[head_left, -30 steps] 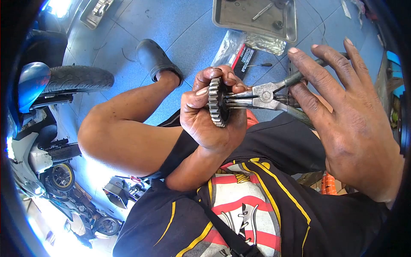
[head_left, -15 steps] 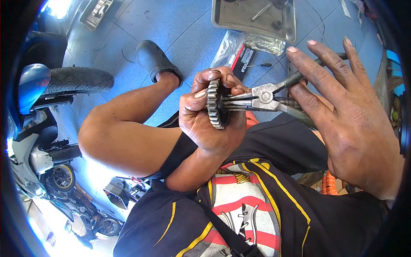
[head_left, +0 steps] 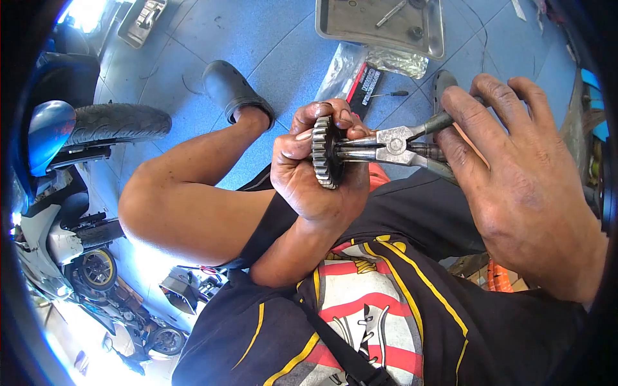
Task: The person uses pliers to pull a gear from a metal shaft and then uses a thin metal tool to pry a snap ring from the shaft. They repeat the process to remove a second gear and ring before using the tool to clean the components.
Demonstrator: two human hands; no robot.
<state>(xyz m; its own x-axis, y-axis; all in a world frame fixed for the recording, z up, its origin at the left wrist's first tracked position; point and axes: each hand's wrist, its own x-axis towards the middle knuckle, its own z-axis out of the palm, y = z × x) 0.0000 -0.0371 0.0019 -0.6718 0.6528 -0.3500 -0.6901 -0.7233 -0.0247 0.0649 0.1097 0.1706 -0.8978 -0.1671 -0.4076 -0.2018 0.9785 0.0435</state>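
My left hand [head_left: 308, 186] is closed around a toothed metal gear [head_left: 319, 154], its fingers curled over the far edge and its thumb on the near face. From the gear's dark inner side a pair of pliers [head_left: 394, 143] extends rightward, its jaw tips at the gear's centre. A shaft [head_left: 431, 152] shows between the plier handles. My right hand [head_left: 518, 177] is closed over the handles, with bent fingers on the upper one. The palm side and the handle ends are hidden.
A metal tray [head_left: 322, 32] with parts lies on the blue tiled floor. Near it are plastic packaging [head_left: 398, 63], a black lettered box [head_left: 368, 90] and a screwdriver [head_left: 398, 94]. A motorcycle tyre [head_left: 122, 122] stands left; a smaller tray [head_left: 133, 35] sits farther back.
My right hand's fingers have gone from stretched out to bent around the plier handles. The handles look slightly closer together. My left hand keeps the gear in nearly the same place.
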